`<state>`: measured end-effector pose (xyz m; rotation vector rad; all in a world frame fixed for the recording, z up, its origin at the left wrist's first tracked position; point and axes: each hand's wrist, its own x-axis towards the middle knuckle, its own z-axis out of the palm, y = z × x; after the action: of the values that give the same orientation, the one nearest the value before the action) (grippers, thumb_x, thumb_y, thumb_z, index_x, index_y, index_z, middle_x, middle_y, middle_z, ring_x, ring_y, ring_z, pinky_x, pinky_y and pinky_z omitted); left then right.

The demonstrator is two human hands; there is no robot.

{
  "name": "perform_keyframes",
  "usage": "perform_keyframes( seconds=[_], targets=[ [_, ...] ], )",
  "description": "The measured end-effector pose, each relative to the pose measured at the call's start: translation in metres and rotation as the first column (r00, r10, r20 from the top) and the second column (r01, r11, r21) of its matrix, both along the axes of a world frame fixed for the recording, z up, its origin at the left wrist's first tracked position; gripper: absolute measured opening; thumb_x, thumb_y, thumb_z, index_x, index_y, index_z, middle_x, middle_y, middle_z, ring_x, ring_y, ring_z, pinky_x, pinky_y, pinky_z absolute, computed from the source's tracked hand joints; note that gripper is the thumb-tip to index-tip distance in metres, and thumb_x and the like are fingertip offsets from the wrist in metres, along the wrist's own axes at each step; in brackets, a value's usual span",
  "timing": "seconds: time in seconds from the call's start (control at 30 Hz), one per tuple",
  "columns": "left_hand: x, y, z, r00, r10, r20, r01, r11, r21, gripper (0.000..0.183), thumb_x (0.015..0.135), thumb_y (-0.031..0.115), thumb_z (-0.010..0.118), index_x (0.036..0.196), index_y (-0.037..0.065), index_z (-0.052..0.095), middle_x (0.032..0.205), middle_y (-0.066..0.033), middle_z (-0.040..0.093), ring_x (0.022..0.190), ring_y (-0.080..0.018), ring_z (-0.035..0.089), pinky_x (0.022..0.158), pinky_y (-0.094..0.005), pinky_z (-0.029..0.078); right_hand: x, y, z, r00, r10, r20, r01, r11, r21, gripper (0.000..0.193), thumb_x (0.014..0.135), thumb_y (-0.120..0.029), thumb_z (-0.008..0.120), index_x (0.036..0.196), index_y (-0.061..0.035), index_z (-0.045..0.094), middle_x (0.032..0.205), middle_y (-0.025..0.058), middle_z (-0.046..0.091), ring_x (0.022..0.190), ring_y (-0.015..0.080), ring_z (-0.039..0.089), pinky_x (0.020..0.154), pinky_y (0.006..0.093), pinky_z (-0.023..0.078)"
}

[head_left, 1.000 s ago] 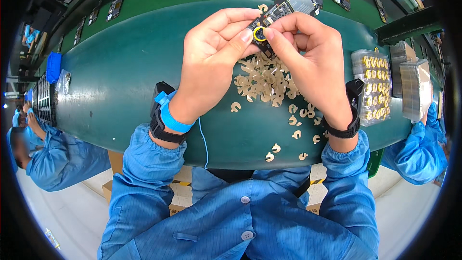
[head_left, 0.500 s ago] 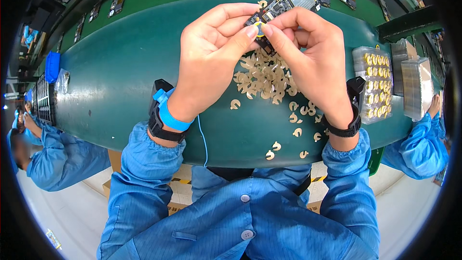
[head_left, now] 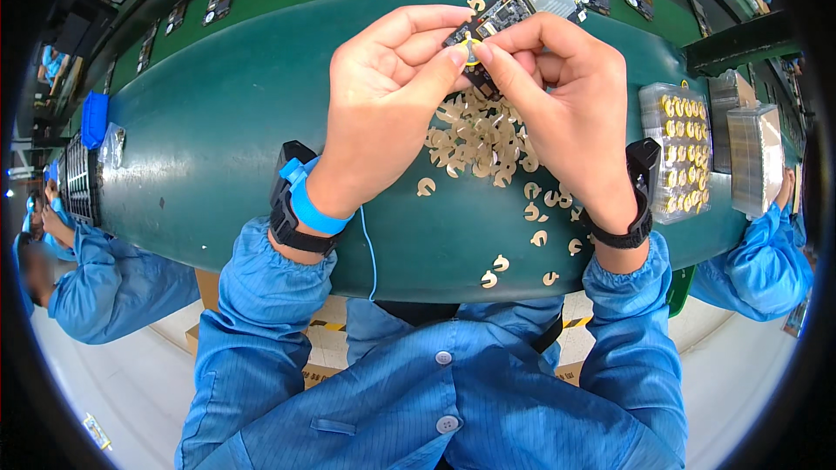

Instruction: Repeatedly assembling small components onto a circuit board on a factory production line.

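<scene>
Black circuit board [head_left: 514, 13] slants above the green table [head_left: 218, 139], grasped by the person's left hand [head_left: 383, 100] and right hand [head_left: 566, 91]; 2 thumbs touch its yellow-rimmed disc [head_left: 471, 53], near heaped cream C-shaped pieces [head_left: 479, 141].

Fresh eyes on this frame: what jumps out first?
Top centre, the left hand and right hand hold a tilted dark circuit board, both thumbs at a yellow-rimmed disc on it. Just below, cream C-shaped pieces lie heaped on the green tabletop. To the right sits a clear tray with rows of yellow round pieces.
</scene>
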<state>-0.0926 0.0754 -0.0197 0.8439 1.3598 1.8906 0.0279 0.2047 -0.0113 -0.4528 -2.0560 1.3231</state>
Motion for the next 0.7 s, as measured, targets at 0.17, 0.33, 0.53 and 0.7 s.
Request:
perform_keyframes(
  seconds=[0.17,0.33,0.53,0.7],
  targets=[
    [-0.0001,0.0009,-0.0010,1.000,0.004,0.008,-0.004,1.000,-0.012,0.032,0.100,-0.005,0.059,0.132,-0.008,0.060,0.122,-0.0182,0.073,0.107,-0.0172,0.072,0.090,-0.0270,0.062,-0.0013,0.0005,-0.0036,1.000,-0.007,-0.007,0.007,1.000,0.014,0.009,0.086,-0.004,0.078,0.085,0.0022,0.071,0.067,0.0012,0.059,0.055,0.0053,0.047,0.051,0.0242,0.039],
    [-0.0013,0.0018,-0.0021,1.000,0.003,0.006,-0.003,1.000,-0.016,0.031,0.101,-0.005,0.059,0.131,-0.009,0.059,0.121,-0.0185,0.072,0.108,-0.0183,0.072,0.090,-0.0281,0.062,-0.0030,0.0012,-0.0057,1.000,-0.015,-0.023,0.017,0.996,0.093,0.008,0.085,-0.003,0.077,0.086,0.0016,0.071,0.069,0.0038,0.060,0.054,0.0081,0.049,0.050,0.0254,0.041],
    [-0.0003,0.0024,-0.0024,0.999,0.015,0.049,-0.014,1.000,-0.016,0.030,0.101,-0.006,0.058,0.131,-0.010,0.058,0.122,-0.0203,0.072,0.108,-0.0200,0.072,0.091,-0.0291,0.062,-0.0026,0.0001,-0.0026,0.999,-0.016,-0.041,0.024,0.981,0.191,0.007,0.084,-0.002,0.077,0.087,0.0004,0.071,0.069,0.0056,0.060,0.054,0.0117,0.055,0.051,0.0271,0.045],
    [-0.0009,0.0016,-0.0020,0.999,0.013,0.048,-0.012,1.000,-0.025,0.031,0.100,-0.006,0.058,0.130,-0.010,0.058,0.122,-0.0207,0.071,0.108,-0.0199,0.072,0.090,-0.0283,0.062,-0.0028,0.0010,-0.0022,0.999,0.008,-0.046,0.005,0.960,0.279,0.008,0.085,-0.001,0.077,0.089,0.0001,0.071,0.072,0.0061,0.061,0.056,0.0133,0.059,0.052,0.0267,0.047]
  ],
)
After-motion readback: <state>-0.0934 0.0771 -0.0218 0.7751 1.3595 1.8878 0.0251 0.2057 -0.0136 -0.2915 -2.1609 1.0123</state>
